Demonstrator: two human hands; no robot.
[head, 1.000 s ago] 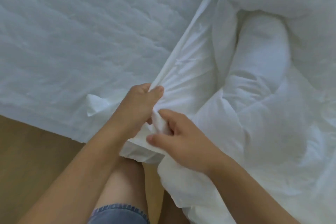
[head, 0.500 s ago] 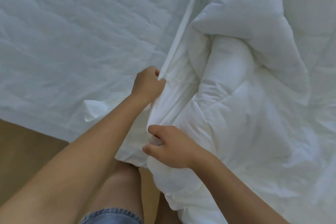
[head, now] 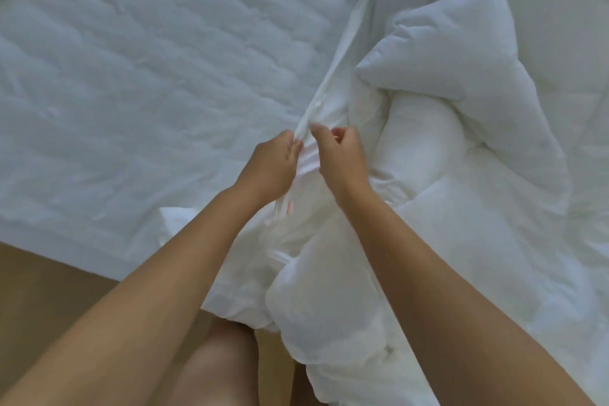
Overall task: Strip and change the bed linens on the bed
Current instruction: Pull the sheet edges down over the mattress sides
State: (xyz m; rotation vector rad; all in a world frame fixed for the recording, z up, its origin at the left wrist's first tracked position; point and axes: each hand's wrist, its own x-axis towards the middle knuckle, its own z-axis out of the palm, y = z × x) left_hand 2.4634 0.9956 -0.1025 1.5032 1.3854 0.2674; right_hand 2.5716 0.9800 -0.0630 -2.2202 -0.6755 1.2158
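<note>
pinched the cover's edge [head: 341, 53] with the left hand [head: 270, 168], thumb against curled fingers, low on the strip. pinched the same edge with the right hand [head: 342, 158], just beside it and a touch further up. held both hands almost touching, over the near side of the bed. found that edge lying long and narrow, straight up and away from the hands, with the quilted mattress [head: 148, 59] to its left and the bunched duvet [head: 445, 148] to its right, partly hanging off toward the floor [head: 49, 290]. looked, by judgement, like a job of working along that line, with the right hand nearer the far stretch and so likely first to reach.
</note>
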